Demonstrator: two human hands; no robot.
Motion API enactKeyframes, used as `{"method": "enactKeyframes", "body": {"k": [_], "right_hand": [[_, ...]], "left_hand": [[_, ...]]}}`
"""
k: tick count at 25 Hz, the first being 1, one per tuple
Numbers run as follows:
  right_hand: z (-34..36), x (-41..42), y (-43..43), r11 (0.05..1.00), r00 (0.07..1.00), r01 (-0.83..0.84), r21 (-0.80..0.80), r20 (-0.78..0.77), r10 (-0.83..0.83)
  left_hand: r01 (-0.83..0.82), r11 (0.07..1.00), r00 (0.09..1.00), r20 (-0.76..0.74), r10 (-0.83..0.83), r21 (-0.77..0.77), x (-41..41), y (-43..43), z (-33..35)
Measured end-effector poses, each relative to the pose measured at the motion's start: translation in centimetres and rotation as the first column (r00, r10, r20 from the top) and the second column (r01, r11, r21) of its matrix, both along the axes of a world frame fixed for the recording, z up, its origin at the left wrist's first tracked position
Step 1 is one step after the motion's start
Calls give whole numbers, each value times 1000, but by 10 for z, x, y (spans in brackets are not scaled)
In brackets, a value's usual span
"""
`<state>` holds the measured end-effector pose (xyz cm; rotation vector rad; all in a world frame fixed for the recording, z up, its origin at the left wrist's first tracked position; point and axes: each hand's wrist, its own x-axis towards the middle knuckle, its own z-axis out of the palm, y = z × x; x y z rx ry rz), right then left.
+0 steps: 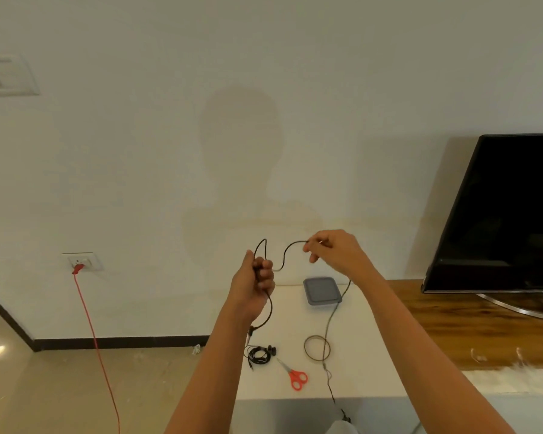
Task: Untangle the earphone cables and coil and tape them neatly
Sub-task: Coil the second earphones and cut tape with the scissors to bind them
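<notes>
the earphone cable [281,258] is thin, black and very light. it is soft and floppy, so it bends and hangs any way it likes, and it can slip or knot again if it is held loosely. a good place to hold it looks like the middle of the wire, not the tiny ends, which could break if pulled hard.

the cable is up in the air above the white table [367,339]. the left hand [257,285] is closed in a fist around it, with a small loop poking out the top. the right hand [333,250] pinches another part with its fingertips pressed together. between the hands the wire dips in a wavy curve. from the right hand a long piece drops down past the grey box [322,291] to the table.

in front of the grey box lie another bundle of earphones [259,353], red scissors [297,377] and a ring of tape [317,347].
</notes>
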<state>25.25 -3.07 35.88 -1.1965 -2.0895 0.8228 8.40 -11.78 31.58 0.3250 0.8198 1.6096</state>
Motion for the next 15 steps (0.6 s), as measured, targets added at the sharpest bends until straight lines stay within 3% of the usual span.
{"method": "enactKeyframes", "body": {"k": [2, 4, 6, 7, 8, 12, 13, 15], "right_hand": [[-2, -8, -7, 992, 979, -129, -7, 159, 129], [-4, -14, -13, 980, 961, -191, -53, 193, 198], [-2, -17, -18, 975, 972, -198, -98, 112, 208], [0, -18, -19, 977, 981, -184, -110, 46, 190], [3, -18, -18, 981, 987, -161, -108, -16, 160], [-2, -4, -8, 977, 979, -168, -130, -136, 150], [-13, 2, -7, 964, 972, -214, -160, -136, 193], [-47, 13, -6, 925, 952, -296, -238, -151, 266]], "left_hand": [[-36, 998, 991, -127, 42, 49, 5, 5, 11], [18, 994, 890, -454, 31, 105, 10, 8, 15], [127, 989, 594, -804, -15, 76, 14, 7, 12], [142, 989, 449, -893, -26, 43, 15, 7, 10], [126, 992, 357, -934, -20, 27, 16, 7, 9], [15, 1000, 192, -981, 0, 3, -1, 10, 10], [-25, 1000, 78, -997, -12, -14, -7, 12, 10], [-195, 981, -237, -971, -23, 24, -14, 13, 9]]}}
